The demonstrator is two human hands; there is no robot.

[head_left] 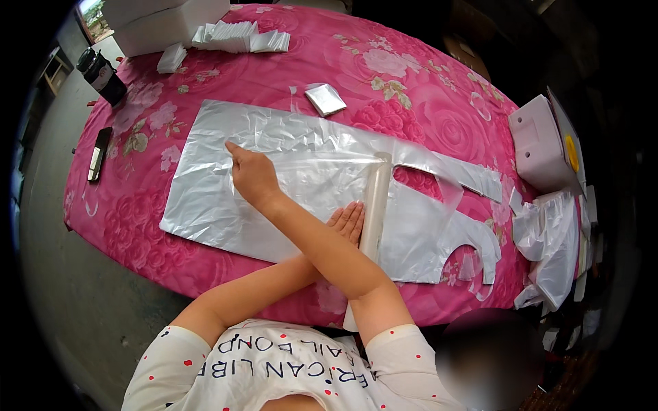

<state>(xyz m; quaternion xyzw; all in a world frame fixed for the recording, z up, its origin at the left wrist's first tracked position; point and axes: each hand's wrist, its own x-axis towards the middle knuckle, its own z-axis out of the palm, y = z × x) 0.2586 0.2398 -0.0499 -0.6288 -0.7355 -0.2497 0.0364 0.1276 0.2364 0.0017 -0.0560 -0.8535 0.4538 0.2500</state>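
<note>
Thin translucent plastic aprons, with cut-out straps at the right end, lie flat in a layer across the table. My forearms cross over them, the right above the left. My left hand is pressed down flat on the plastic, fingers stretched out, beside a long pale flat bar. This bar lies crosswise over the layer and reaches past the table's near edge. My right hand is over the left part of the plastic, fingers curled in and index finger pointing far left. Whether film is pinched under those fingers is hidden.
The pink floral tablecloth covers the table. A folded plastic square lies beyond the aprons. Far left hold several folded packets, white boxes, a dark bottle and a phone. Rightward are a pale box and crumpled plastic.
</note>
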